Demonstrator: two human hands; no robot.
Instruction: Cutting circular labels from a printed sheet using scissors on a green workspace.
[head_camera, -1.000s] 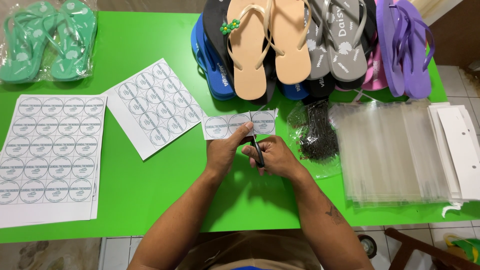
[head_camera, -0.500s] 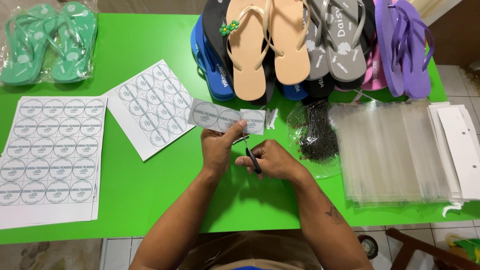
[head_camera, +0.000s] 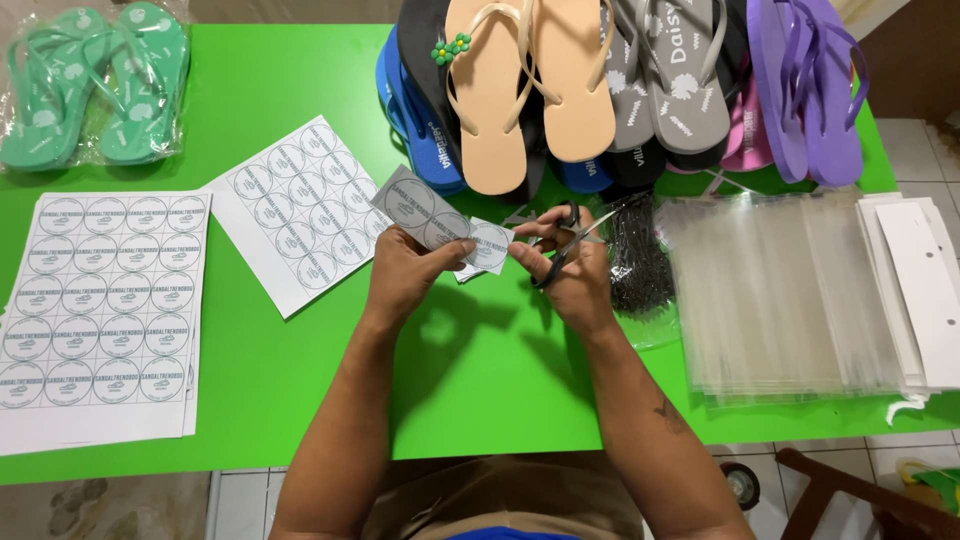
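While over green table (head_camera: 300, 420), both hands clenched: L (head_camera: 410, 272) w/ label strip (head_camera: 440, 222), R (head_camera: 570, 275) w/ scissors (head_camera: 562, 240).

Surface (head_camera: 470, 380) bright green. Strip (head_camera: 440, 222) in left hand (head_camera: 405, 275) white with grey ring prints. Scissors (head_camera: 562, 245) in right hand (head_camera: 575, 275) black-handled, steel blades. Sheets (head_camera: 100, 300) at left white, rows of grey-green circles; tilted sheet (head_camera: 295, 215) same pattern. Far left sandals (head_camera: 95, 85) mint green with pale spots. Far pile: blue pair (head_camera: 420, 130), beige pair (head_camera: 530, 90) with green flower, grey pair (head_camera: 665, 80) with white print, pink sandal (head_camera: 745, 135), purple pair (head_camera: 810, 90). Right: clear bags (head_camera: 790, 300), white cards (head_camera: 920, 290). Black ties (head_camera: 635, 265) in clear pouch.
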